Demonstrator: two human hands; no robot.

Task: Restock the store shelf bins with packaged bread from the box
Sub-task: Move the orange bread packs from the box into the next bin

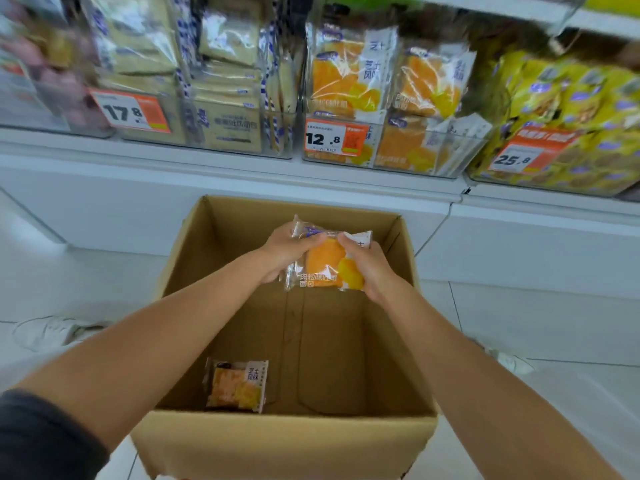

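Hands: left hand [287, 251] and right hand [367, 268] curled on side edges of pack [327, 263], above box [277, 445] far end. Likely light, soft, slippery film; grip edges, no squeezing. Second pack [237, 384] near-left on box floor. Matching bin [398, 161] far, slightly right.

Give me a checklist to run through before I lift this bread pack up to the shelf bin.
1. Grip: left hand and right hand both hold the held pack by its sides: ok.
2. Matching bin: the bin with the 12.8 tag holds similar orange packs: ok.
3. Room in that bin: its top is blurred: cannot tell.
4. Path upward: nothing shows between the box and the bin: ok.
5. Box emptied: one last pack lies on its floor: not ok.
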